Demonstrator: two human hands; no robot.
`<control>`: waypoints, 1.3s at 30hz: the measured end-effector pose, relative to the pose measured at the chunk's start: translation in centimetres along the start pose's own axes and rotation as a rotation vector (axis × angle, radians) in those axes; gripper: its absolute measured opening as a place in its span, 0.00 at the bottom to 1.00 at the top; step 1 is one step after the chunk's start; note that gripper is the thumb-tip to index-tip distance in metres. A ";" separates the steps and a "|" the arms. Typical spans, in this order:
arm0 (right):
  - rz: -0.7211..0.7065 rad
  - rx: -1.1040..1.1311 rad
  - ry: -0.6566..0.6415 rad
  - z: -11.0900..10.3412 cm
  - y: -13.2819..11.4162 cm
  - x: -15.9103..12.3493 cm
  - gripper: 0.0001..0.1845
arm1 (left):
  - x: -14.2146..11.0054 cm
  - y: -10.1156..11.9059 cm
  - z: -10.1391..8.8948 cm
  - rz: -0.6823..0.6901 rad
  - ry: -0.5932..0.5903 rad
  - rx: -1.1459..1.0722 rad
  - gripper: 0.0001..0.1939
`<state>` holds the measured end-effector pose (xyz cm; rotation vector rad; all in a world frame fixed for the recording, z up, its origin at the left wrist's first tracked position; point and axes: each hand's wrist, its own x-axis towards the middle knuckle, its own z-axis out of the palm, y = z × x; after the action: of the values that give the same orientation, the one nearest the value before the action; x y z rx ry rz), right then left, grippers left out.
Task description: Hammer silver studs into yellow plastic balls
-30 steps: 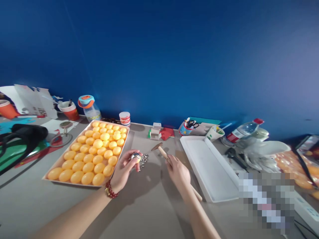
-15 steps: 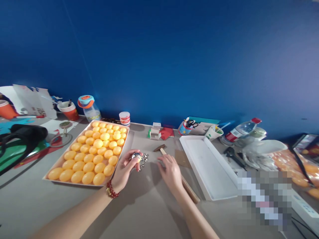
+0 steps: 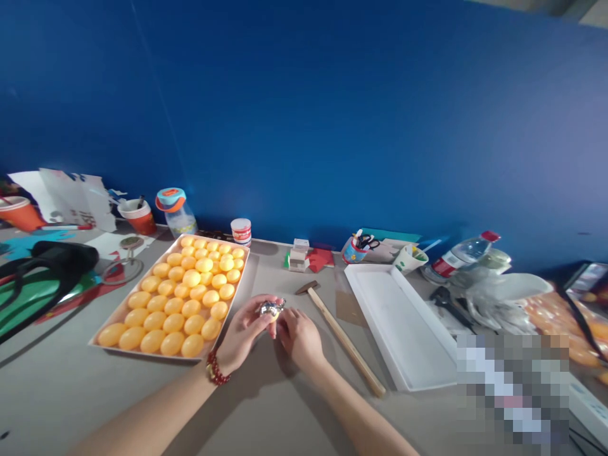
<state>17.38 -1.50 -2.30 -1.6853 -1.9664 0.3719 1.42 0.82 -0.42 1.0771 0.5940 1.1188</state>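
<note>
My left hand, with a dark red bead bracelet at the wrist, grips a small ball. The ball's upper side is shiny silver and studded, and some yellow shows lower down. Close beside it, my right hand has its fingers curled down near the table; whatever they may pinch is hidden. A few small shiny metal pieces show just behind the ball, most of them covered by my hands. To the right of my right hand lies a hammer with a wooden handle.
On the left a shallow box holds rows of orange balls. An empty white tray lies to the right. Small white boxes, a pen cup, a jar and a plastic bottle line the wall.
My right hand has moved left from beside the hammer to the metal pieces, its fingers now curled. The hammer handle is uncovered. My left hand still holds the ball, slightly shifted right.
</note>
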 end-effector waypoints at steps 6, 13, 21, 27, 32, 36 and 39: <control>0.149 0.704 0.085 -1.6 1.1 0.0 0.04 | -0.2 0.0 0.1 -0.046 -0.110 -0.100 0.15; 0.246 1.169 0.070 -3.1 0.1 -0.1 0.14 | -0.4 0.0 0.0 -0.164 -0.198 -0.281 0.18; 0.328 1.415 0.003 -3.8 -0.7 -0.4 0.16 | -0.1 0.0 0.0 -0.169 -0.184 -0.330 0.13; 0.329 1.458 -0.099 -4.2 -1.0 -0.6 0.13 | -0.2 -0.3 0.1 -0.132 -0.150 -0.187 0.14; 0.270 1.483 -0.092 -4.1 -1.2 -0.6 0.09 | -0.3 -0.3 0.1 -0.117 -0.149 -0.129 0.15; 0.250 1.516 -0.128 -3.9 -1.4 -0.7 0.08 | -0.2 0.0 0.4 -0.102 -0.125 -0.093 0.14; 0.222 1.512 -0.138 -3.7 -1.4 -0.7 0.07 | -0.2 0.0 0.5 -0.085 -0.107 -0.067 0.15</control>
<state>18.31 -2.93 1.36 -0.7902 -0.9035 1.5601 1.74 0.44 -0.22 1.0376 0.5099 0.9942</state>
